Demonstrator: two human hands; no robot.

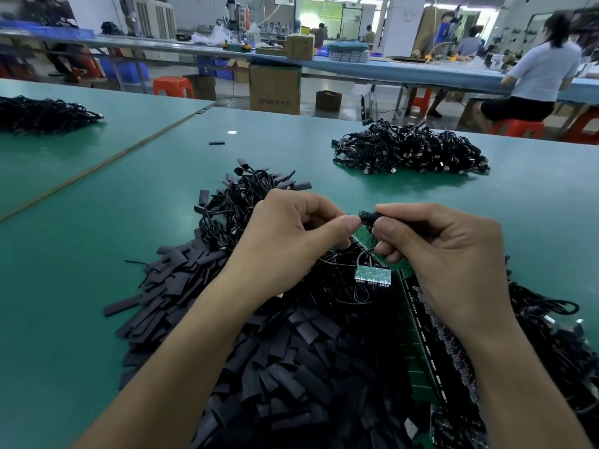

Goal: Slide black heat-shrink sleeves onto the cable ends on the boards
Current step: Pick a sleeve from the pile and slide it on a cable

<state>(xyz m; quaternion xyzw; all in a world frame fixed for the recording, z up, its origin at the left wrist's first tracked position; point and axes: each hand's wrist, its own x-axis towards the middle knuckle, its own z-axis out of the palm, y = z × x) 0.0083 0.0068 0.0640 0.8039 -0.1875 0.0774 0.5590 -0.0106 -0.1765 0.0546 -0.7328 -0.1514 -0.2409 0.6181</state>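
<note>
My right hand [444, 254] pinches a black heat-shrink sleeve [371, 218] between thumb and forefinger. My left hand [288, 234] meets it from the left, its thumb and fingertips pinched at the sleeve's open end, where a small green tip shows. A thin black cable [361, 259] loops down from there to a small green board [372, 277] hanging below the hands. A big heap of loose black sleeves [246, 351] lies under my forearms. Long green board strips [418, 345] with cables lie under my right wrist.
A pile of cables with sleeves on them [246, 196] lies behind my left hand. Another black cable heap [411, 150] sits far right on the green table [64, 254], one more heap [42, 113] far left. A single sleeve [216, 143] lies alone. People work at benches behind.
</note>
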